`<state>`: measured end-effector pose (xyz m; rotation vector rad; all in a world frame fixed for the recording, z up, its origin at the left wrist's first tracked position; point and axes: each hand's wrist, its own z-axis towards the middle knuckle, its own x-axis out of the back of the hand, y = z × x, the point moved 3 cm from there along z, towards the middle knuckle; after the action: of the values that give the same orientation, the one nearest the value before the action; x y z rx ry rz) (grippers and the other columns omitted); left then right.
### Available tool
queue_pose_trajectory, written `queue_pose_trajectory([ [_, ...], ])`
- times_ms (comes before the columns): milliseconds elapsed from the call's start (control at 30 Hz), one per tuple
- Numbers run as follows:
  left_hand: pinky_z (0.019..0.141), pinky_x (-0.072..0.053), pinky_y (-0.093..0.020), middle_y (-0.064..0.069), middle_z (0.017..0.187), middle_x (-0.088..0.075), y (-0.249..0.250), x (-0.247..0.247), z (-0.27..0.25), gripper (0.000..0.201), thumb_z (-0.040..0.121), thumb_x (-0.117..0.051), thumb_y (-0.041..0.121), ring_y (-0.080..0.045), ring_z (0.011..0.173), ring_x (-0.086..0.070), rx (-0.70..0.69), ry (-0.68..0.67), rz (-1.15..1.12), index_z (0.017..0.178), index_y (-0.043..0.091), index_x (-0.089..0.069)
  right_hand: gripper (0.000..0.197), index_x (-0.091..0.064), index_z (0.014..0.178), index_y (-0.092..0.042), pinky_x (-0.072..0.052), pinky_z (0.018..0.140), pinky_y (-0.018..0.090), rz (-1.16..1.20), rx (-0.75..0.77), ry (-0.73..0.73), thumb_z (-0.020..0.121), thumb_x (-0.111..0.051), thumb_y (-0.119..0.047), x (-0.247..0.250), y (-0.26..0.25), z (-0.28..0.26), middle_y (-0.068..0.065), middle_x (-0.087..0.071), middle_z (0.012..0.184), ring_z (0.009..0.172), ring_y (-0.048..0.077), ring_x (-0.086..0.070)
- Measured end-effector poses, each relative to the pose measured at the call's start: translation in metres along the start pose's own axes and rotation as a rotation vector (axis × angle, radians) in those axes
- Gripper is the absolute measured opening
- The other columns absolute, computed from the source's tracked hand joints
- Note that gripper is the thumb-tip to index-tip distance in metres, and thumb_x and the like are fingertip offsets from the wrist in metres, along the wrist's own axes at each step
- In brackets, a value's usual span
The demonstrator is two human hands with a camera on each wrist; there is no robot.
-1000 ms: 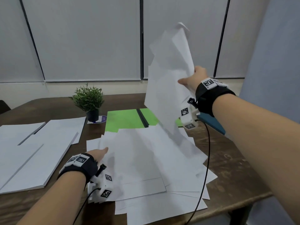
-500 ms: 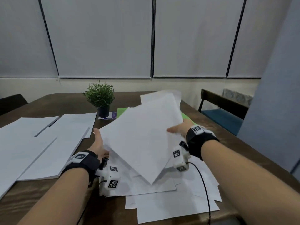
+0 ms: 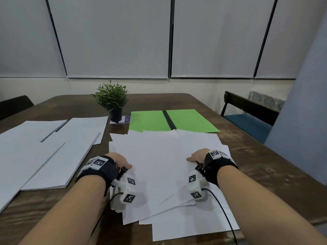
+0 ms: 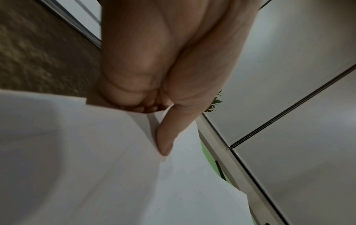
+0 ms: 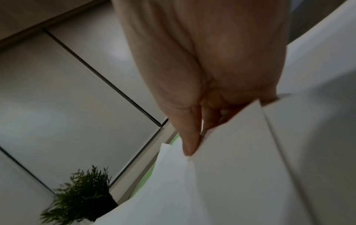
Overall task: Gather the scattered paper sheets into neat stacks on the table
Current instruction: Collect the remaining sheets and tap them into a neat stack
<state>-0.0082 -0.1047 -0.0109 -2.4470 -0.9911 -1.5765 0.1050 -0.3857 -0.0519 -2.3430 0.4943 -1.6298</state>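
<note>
Both hands are down on the loose pile of white sheets [image 3: 159,165] at the near edge of the table [image 3: 265,174]; the left hand [image 3: 117,160] pinches the pile's left edge, thumb on top and fingers curled beneath, as the left wrist view shows; the right hand [image 3: 197,155] does the same on the right edge, thumb [image 5: 189,137] pressed flat on the top sheet. This looks like the squaring-up step — the pile is fanned, corners poking out toward the near edge. Two tidier stacks [image 3: 58,151] lie to the left, well apart from the hands. The next move, I'd judge, calls for drawing both edges inward and tapping them level; a firm but light grip, since thin sheets slide and buckle. Beyond the pile sit green sheets [image 3: 173,120] and a small potted plant [image 3: 113,99] on a round blue label [image 3: 124,119] — its writing is too small to read; the sheets show no print; the wrist bands carry only black-and-white square markers.
</note>
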Motion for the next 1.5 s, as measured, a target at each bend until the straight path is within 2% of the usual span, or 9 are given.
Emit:
queue_pose_trajectory([
  [100, 0.078, -0.029, -0.02, -0.015, 0.126, -0.053, 0.0, 0.0, -0.001, 0.049, 0.104, -0.029, 0.036, -0.019, 0.095, -0.042, -0.068, -0.01, 0.052, 0.129, -0.001, -0.048, 0.04, -0.058, 0.083, -0.017, -0.041, 0.085, 0.028, -0.041, 0.025, -0.002, 0.093, -0.047, -0.055, -0.004, -0.002, 0.004, 0.008, -0.063, 0.114, 0.104, 0.025, -0.059],
  [300, 0.049, -0.044, -0.01, -0.01, 0.092, -0.05, -0.009, -0.006, 0.001, 0.014, 0.096, -0.048, 0.0, -0.014, 0.066, -0.047, -0.202, 0.118, -0.531, 0.091, 0.011, -0.042, 0.059, -0.053, 0.132, -0.011, -0.038, 0.098, 0.031, 0.056, 0.042, 0.007, 0.097, -0.038, -0.056, -0.007, -0.007, -0.012, 0.01, -0.054, 0.136, 0.122, 0.027, -0.052],
  [433, 0.081, -0.053, -0.036, -0.015, 0.105, -0.063, -0.016, 0.006, -0.01, 0.038, 0.085, -0.048, -0.021, -0.026, 0.088, -0.063, -0.468, 0.17, -0.868, 0.114, 0.004, -0.055, 0.067, -0.058, 0.093, -0.014, -0.05, 0.07, 0.031, 0.395, 0.123, -0.008, 0.071, -0.058, -0.078, 0.005, -0.017, -0.021, 0.008, -0.066, 0.09, 0.08, 0.026, -0.063],
  [500, 0.091, -0.05, -0.042, -0.012, 0.11, -0.067, -0.013, 0.017, -0.023, 0.042, 0.088, -0.044, -0.02, -0.027, 0.097, -0.065, -0.594, 0.139, -0.95, 0.115, 0.01, -0.056, 0.085, -0.061, 0.109, -0.016, -0.056, 0.079, 0.042, 0.649, 0.183, 0.04, 0.052, -0.076, -0.076, 0.01, -0.024, -0.016, 0.006, -0.07, 0.102, 0.093, 0.028, -0.067],
  [633, 0.095, -0.049, -0.043, -0.007, 0.121, -0.063, -0.012, 0.041, -0.042, 0.05, 0.09, -0.047, -0.014, -0.023, 0.108, -0.063, -0.759, 0.211, -1.03, 0.129, 0.016, -0.046, 0.055, -0.058, 0.117, -0.006, -0.053, 0.092, 0.048, 1.042, 0.429, 0.185, 0.07, -0.085, -0.015, 0.04, -0.059, -0.056, 0.013, -0.068, 0.115, 0.101, 0.029, -0.067],
  [800, 0.097, -0.049, -0.04, -0.003, 0.125, -0.062, -0.001, 0.075, -0.062, 0.042, 0.093, -0.056, 0.001, -0.017, 0.111, -0.062, -0.874, 0.43, -1.157, 0.131, 0.015, -0.045, 0.042, -0.056, 0.106, -0.008, -0.053, 0.092, 0.048, 1.208, 0.567, 0.314, 0.072, -0.075, 0.007, 0.073, -0.094, -0.086, 0.017, -0.068, 0.109, 0.1, 0.034, -0.066],
  [1033, 0.102, -0.045, -0.042, 0.01, 0.119, -0.064, -0.007, 0.095, -0.075, 0.04, 0.082, -0.067, 0.047, -0.009, 0.112, -0.06, -0.893, 0.677, -1.129, 0.115, 0.032, -0.053, 0.047, -0.055, 0.113, -0.017, -0.056, 0.087, 0.041, 1.204, 0.701, 0.182, 0.074, -0.08, -0.007, 0.077, -0.117, -0.104, 0.008, -0.07, 0.111, 0.098, 0.025, -0.069],
  [1300, 0.103, -0.044, -0.035, 0.007, 0.119, -0.059, -0.018, 0.087, -0.065, 0.037, 0.091, -0.058, 0.01, -0.007, 0.106, -0.058, -0.829, 0.843, -1.062, 0.125, 0.015, -0.043, 0.026, -0.061, 0.099, -0.017, -0.051, 0.094, 0.05, 1.068, 0.696, 0.209, 0.082, -0.069, 0.001, 0.052, -0.125, -0.095, 0.014, -0.069, 0.11, 0.102, 0.032, -0.066],
  [1500, 0.112, -0.035, -0.04, 0.003, 0.142, -0.046, -0.01, 0.111, -0.07, 0.06, 0.093, -0.05, 0.01, -0.011, 0.129, -0.046, -0.915, 0.935, -0.976, 0.147, 0.022, -0.027, 0.036, -0.062, 0.085, -0.024, -0.054, 0.08, 0.037, 1.068, 0.78, 0.315, 0.082, -0.052, 0.011, 0.08, -0.148, -0.112, 0.0, -0.069, 0.085, 0.08, 0.023, -0.065],
])
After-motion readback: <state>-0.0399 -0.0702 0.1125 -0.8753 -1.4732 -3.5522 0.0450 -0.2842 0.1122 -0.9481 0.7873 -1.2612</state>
